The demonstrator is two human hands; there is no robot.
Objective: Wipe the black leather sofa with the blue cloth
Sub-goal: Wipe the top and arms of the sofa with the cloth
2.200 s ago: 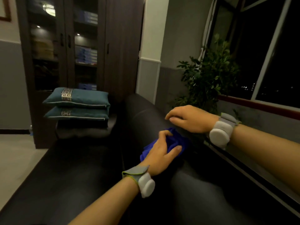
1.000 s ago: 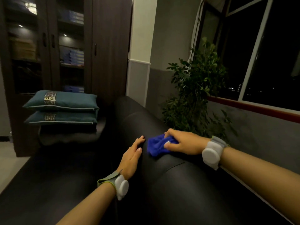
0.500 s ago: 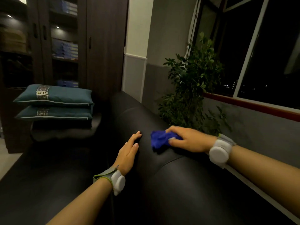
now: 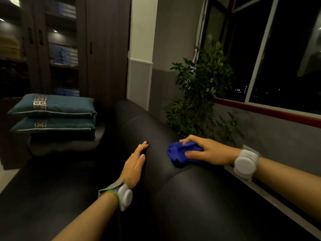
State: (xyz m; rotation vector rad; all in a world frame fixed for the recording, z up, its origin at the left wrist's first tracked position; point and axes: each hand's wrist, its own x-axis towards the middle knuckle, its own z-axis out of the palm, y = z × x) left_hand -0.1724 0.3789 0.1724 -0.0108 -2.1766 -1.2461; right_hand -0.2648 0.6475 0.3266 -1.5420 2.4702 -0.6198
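head view: right hand (image 4: 211, 152) sits on the blue cloth (image 4: 180, 153), fingers curled over the bunched fabric, thumb along its near edge — gripping it against the top of the black leather sofa (image 4: 187, 197) backrest. cloth is crumpled into a wad, resting on the rounded top of the back, just past a seam line in the leather. left hand (image 4: 134, 165) lies flat on the front face of the same backrest, fingers straight and together, holding nothing, palm touching the leather. the two hands are near each other but apart, a strip of bare leather between them. both wrists carry a white round device on a strap — left wrist device (image 4: 125, 197), right wrist device (image 4: 245, 164).

far end of the sofa: two teal cushions (image 4: 52, 113) stacked flat on a darker cushion over the armrest area. behind them a dark wooden cabinet (image 4: 104, 49) with glass doors, blue stacked items on its shelves. leafy potted plant (image 4: 201, 91) stands behind the backrest by the window (image 4: 286, 54), dark outside. room is dimly lit.
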